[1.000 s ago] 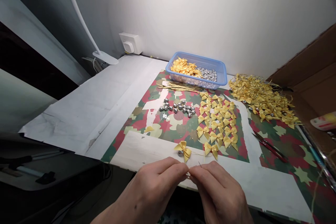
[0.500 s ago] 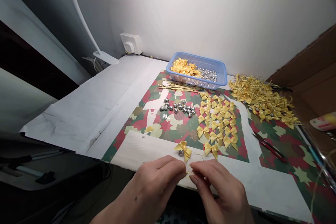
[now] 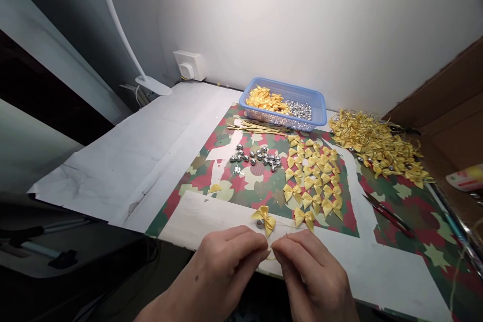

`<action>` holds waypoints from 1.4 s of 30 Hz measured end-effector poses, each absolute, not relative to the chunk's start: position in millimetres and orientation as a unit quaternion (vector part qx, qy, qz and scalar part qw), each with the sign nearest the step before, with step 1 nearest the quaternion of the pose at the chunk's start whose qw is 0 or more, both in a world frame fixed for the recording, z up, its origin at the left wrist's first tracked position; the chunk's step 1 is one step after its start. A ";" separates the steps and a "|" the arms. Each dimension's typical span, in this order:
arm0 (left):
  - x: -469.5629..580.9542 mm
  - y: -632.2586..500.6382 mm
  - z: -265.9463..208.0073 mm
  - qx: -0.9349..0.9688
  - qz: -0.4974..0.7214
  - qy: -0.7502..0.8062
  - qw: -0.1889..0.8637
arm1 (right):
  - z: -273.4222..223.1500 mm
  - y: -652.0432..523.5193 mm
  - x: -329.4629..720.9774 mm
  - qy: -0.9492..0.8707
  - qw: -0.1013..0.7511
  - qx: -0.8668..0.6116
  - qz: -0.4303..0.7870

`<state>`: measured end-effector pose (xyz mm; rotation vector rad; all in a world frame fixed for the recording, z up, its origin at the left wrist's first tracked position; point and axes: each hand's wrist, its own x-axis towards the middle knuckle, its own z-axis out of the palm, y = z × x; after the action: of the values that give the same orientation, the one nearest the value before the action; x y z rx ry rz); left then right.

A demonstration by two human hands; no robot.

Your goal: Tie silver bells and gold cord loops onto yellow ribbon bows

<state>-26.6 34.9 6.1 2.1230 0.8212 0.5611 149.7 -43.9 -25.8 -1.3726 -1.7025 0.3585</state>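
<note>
Close together at the table's front edge, my left hand (image 3: 230, 259) and my right hand (image 3: 317, 269) each pinch a thin gold cord (image 3: 270, 258). Most of the cord is hidden by my fingers. Just beyond the fingertips lies a yellow ribbon bow (image 3: 267, 219) with a small silver bell (image 3: 260, 223) at its left side. To its right, another yellow bow (image 3: 304, 218) rests near my right hand, at the front of several rows of bows (image 3: 312, 182). Loose silver bells (image 3: 260, 155) sit farther back on the camouflage-patterned mat (image 3: 245, 191).
At the wall stands a blue basket (image 3: 320, 122) of yellow bows and silver bells, with a bundle of gold cords (image 3: 260, 127) before it. On the right are a heap of corded bows (image 3: 377, 146) and a red-and-dark cutting tool (image 3: 390, 216). A lamp base (image 3: 154, 85) is back left.
My fingertips have come closer together, the right hand shifting slightly left. A small loop of cord now shows below them. The whole view has dipped a little.
</note>
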 end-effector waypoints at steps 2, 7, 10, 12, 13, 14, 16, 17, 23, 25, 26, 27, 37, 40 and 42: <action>-25.4 39.5 8.2 0.824 0.197 0.325 0.421 | -27.0 -41.7 147.9 -0.674 0.456 -0.558 0.164; -21.5 50.1 12.9 0.796 0.175 0.351 0.460 | -28.1 -35.6 144.7 -0.628 0.488 -0.565 0.221; -23.7 56.5 13.7 0.788 0.158 0.365 0.470 | -29.1 -31.0 147.2 -0.604 0.485 -0.575 0.262; -27.2 61.6 14.6 0.781 0.165 0.360 0.483 | -30.1 -27.2 148.7 -0.604 0.461 -0.611 0.223; -29.2 64.2 15.3 0.777 0.174 0.358 0.488 | -30.6 -25.1 148.6 -0.612 0.439 -0.631 0.184; -31.0 66.7 16.1 0.773 0.183 0.359 0.490 | -31.2 -22.9 147.8 -0.623 0.413 -0.648 0.145; -33.9 71.3 17.7 0.767 0.190 0.370 0.488 | -32.3 -18.7 144.6 -0.649 0.360 -0.665 0.080; -34.7 73.4 18.4 0.766 0.187 0.377 0.486 | -33.0 -16.7 142.5 -0.658 0.341 -0.669 0.058; -33.7 82.9 21.0 0.731 0.129 0.376 0.554 | -35.9 -10.3 137.9 -0.686 0.335 -0.645 -0.022; -32.7 83.8 21.5 0.717 0.117 0.368 0.581 | -33.5 -10.9 140.2 -0.696 0.342 -0.629 -0.044; -32.2 83.7 21.6 0.709 0.115 0.364 0.593 | -31.3 -11.6 141.6 -0.702 0.347 -0.619 -0.056; -31.9 83.2 21.6 0.700 0.113 0.360 0.606 | -28.6 -12.7 143.0 -0.710 0.351 -0.607 -0.067; -28.6 74.6 24.3 0.594 0.143 0.336 0.717 | -13.9 -20.3 149.9 -0.765 0.367 -0.510 -0.141; -26.2 74.1 27.1 0.600 0.130 0.346 0.709 | -17.0 -20.8 149.6 -0.756 0.391 -0.507 -0.138; -25.9 73.0 28.5 0.611 0.131 0.348 0.699 | -17.8 -23.1 149.8 -0.742 0.431 -0.509 -0.073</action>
<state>-25.9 73.0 28.5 1.3622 0.7753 0.2921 149.8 -23.1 -17.8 -1.2691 -1.8503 -0.1821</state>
